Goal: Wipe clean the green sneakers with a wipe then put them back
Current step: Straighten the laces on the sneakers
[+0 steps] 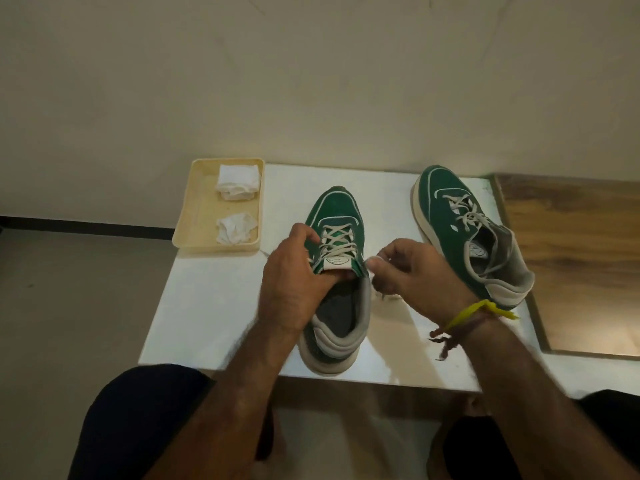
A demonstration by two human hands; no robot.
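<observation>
A green sneaker with white laces stands in the middle of the white table, toe pointing away from me. My left hand grips its left side, thumb tucked inside by the tongue. My right hand presses a small white wipe against the sneaker's right side by the collar, fingers curled around it. The second green sneaker stands at the table's right, apart from both hands. A yellow band circles my right wrist.
A cream tray at the table's back left holds a folded white wipe and a crumpled one. A wooden board lies to the right. My knees sit below the front edge.
</observation>
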